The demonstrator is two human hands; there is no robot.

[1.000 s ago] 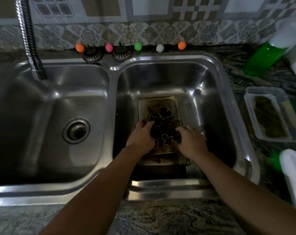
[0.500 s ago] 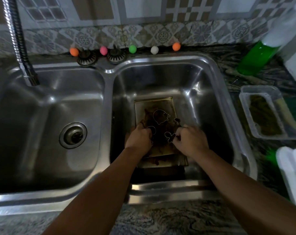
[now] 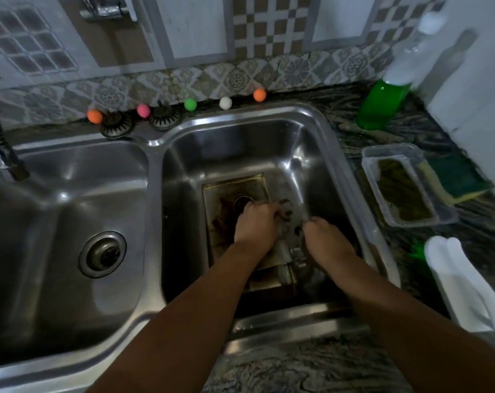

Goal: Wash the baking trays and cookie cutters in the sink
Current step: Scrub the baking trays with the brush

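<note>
A stained baking tray lies flat on the bottom of the right basin of the steel sink. The edge of a second tray shows under its near end. My left hand rests on the tray, fingers curled around dark wire cookie cutters. A round cutter lies just beyond its knuckles. My right hand is to the right of the tray, fingers bent down, pinching a small cutter at the thumb. Both palms are hidden.
The left basin has a drain and a flexible faucet hose above it. On the right counter stand a green soap bottle, a clear tub with a scourer, a sponge and a white cloth. Coloured balls line the back edge.
Both hands have shifted right across the tray, gathering the cutters. The right hand has left the tray. The view has tilted up and left.
</note>
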